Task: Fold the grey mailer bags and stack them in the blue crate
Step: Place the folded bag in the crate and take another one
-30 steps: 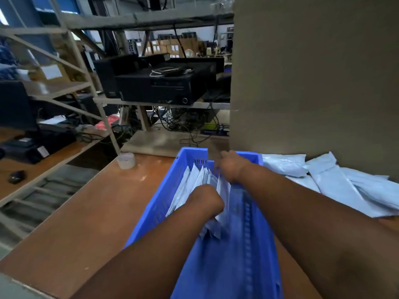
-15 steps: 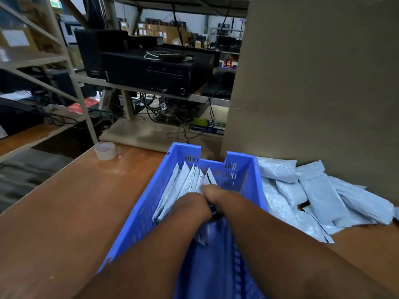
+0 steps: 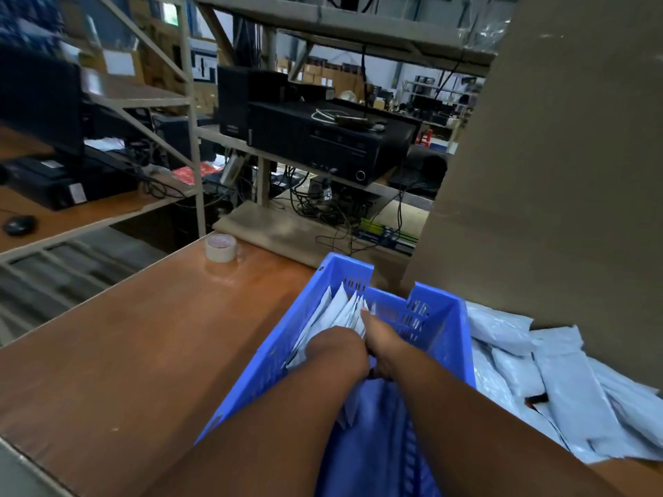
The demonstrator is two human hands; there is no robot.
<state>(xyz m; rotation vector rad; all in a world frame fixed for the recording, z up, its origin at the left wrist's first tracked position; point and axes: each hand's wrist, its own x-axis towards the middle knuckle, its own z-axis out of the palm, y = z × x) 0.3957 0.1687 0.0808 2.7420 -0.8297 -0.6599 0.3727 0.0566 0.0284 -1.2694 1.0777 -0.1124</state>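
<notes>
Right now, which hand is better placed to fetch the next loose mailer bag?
Right, probably. The loose grey mailer bags lie outside the blue crate on its right, the right hand's side. The left hand would have to cross over.

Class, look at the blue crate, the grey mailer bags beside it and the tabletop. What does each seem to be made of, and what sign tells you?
Blue crate: moulded plastic, likely; slotted walls, even colour.
Grey mailer bags: thin plastic film, probably; crinkled with a soft sheen.
Tabletop: wood or wood-look laminate; brown, smooth, glossy reflections.

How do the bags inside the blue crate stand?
Upright on edge: the folded bags lean against the blue crate left wall, corners pointing up.
</notes>
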